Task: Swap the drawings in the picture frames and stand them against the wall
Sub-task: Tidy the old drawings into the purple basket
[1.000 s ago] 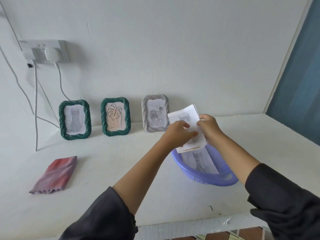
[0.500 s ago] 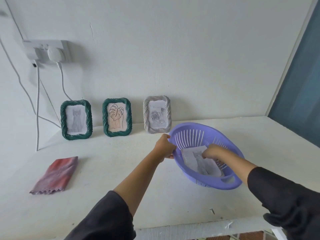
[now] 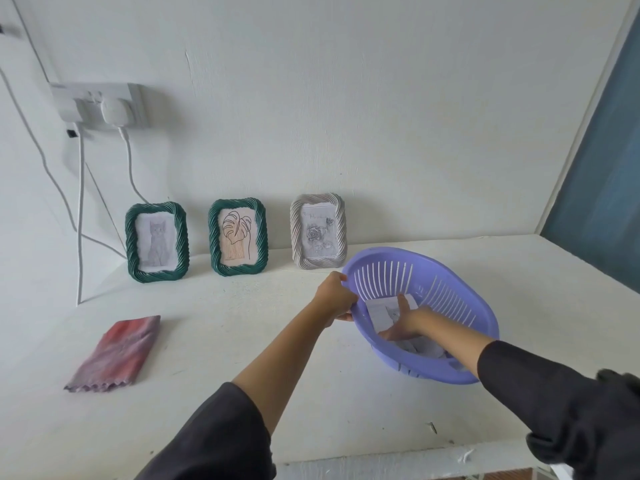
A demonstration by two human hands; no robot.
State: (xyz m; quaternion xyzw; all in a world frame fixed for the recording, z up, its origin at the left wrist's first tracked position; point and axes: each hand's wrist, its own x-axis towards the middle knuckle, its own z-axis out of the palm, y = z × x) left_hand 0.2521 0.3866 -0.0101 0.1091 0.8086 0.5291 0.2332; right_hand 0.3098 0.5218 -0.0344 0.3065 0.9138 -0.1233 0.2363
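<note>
Papers [image 3: 381,311] in basket [image 3: 450,282]: mostly covered by right hand [image 3: 405,325] and basket's near wall, count and grip unclear. Left hand [image 3: 334,296] on basket's left rim, fingertips hidden. Writing in grey frame [image 3: 318,232] behind basket: unreadable.

Counter [image 3: 242,344]: green cat frame [image 3: 157,242], green leaf frame [image 3: 238,237], grey rose frame [image 3: 318,231], upright at wall. Red cloth [image 3: 116,353] flat. L hand [image 3: 334,296] grips tilted purple basket [image 3: 446,292] rim; R hand [image 3: 405,323] on drawings [image 3: 379,313] inside.
</note>
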